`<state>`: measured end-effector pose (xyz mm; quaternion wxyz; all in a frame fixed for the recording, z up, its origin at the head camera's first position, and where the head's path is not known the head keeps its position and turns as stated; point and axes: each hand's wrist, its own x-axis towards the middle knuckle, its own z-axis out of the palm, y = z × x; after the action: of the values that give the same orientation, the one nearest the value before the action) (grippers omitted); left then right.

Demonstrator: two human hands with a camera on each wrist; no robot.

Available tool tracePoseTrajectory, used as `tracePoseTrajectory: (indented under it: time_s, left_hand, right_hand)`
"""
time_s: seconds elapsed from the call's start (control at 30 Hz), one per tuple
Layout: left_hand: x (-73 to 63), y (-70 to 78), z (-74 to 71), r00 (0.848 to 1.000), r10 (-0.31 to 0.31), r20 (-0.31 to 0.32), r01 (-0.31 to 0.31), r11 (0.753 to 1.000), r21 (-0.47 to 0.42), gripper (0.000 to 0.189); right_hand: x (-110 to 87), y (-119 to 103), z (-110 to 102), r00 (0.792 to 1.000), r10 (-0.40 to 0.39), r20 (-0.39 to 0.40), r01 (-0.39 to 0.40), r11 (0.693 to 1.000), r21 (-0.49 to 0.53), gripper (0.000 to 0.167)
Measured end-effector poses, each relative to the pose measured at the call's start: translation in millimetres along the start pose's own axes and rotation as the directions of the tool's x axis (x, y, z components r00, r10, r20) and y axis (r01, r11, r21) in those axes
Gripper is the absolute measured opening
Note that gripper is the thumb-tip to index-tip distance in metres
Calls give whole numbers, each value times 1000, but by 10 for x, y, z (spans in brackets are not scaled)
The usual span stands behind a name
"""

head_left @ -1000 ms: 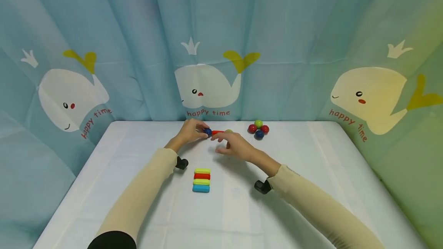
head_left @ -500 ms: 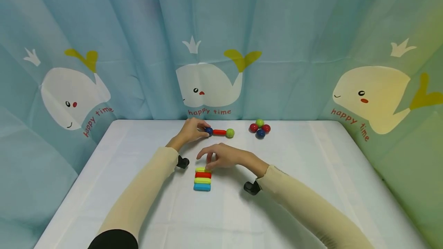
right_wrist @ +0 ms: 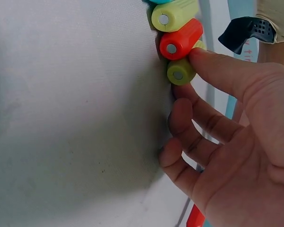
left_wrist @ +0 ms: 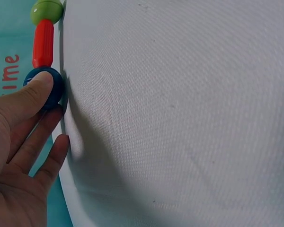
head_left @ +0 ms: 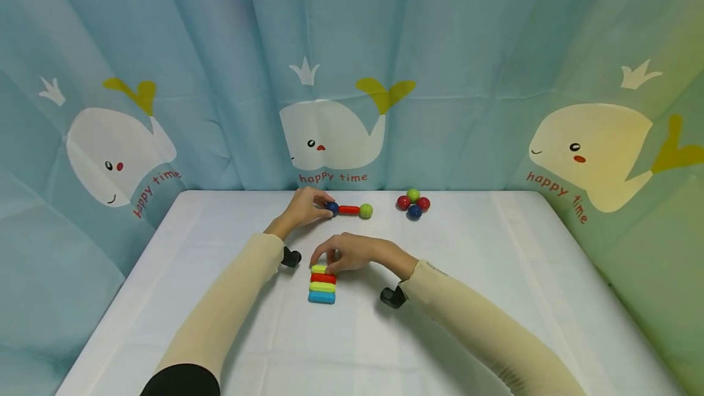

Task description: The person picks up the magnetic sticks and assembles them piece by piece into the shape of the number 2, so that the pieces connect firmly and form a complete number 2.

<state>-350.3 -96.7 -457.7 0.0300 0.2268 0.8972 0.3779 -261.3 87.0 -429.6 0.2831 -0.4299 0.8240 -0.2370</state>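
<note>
My left hand [head_left: 304, 208] pinches a dark blue ball [left_wrist: 57, 90] between thumb and fingers near the table's back edge. From that ball a red magnetic rod [left_wrist: 43, 43] runs in line to a green ball [left_wrist: 46, 12]. Closer to me, my right hand [head_left: 352, 252] has its thumb and index finger on either side of a yellow-green magnetic rod [right_wrist: 179, 73], pinching it at the far end of a row. Beside it lie a red rod [right_wrist: 182, 41], another yellow-green rod [right_wrist: 177, 14] and a blue rod [head_left: 321, 297]. Round metal discs show on the rod ends.
To the right at the back, a cluster holds a green ball [head_left: 413, 195], two red balls [head_left: 403, 203] and a dark blue ball [head_left: 414, 212]. A blue curtain [head_left: 467, 139] with whale prints hangs behind the white table [head_left: 467, 298].
My right hand has come away from the red rod and green ball, moved toward me and left, and taken hold of the far yellow-green rod. The left hand stays on the blue ball.
</note>
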Motion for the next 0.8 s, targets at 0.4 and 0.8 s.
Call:
tracePoseTrajectory:
  time_s: [0.4,0.8]
  left_hand:
    - [-6,1,4,1000,6,-7,-6,1000,0,29]
    - [-14,2,25,1000,-22,-11,22,1000,4,29]
  right_hand:
    - [-47,-54,-4,998,60,-3,-60,995,-85,31]
    - [-122,-44,-21,989,125,-82,-139,970,-198,26]
